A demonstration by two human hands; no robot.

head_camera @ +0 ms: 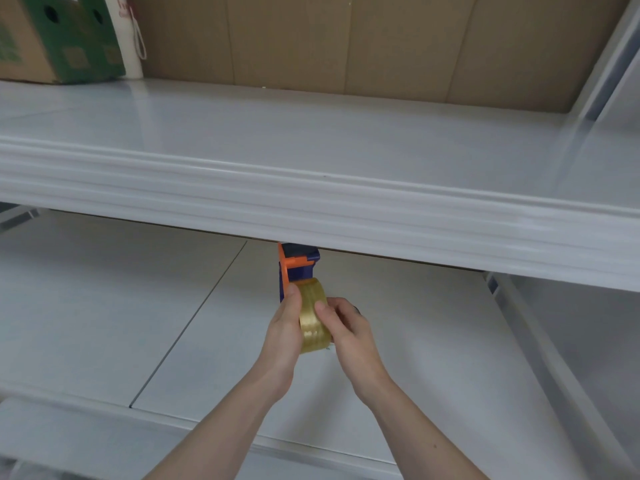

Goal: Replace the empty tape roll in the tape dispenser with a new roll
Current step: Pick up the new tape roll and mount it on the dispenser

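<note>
A yellowish clear tape roll [313,318] sits in a blue and orange tape dispenser [295,266], held above the lower white shelf [138,306]. My left hand [284,329] grips the roll's left side and the dispenser frame, thumb at the roll's top. On the roll's right side my right hand [346,329] closes around it, fingertips pressed on its face. The dispenser's front end is partly hidden under the upper shelf's edge. No empty roll is in view.
The upper white shelf [311,143] juts out just above the dispenser, its thick front edge close to the hands. A green and brown cardboard box [52,39] and a white roll stand at its back left. Brown cardboard [346,43] lines the back.
</note>
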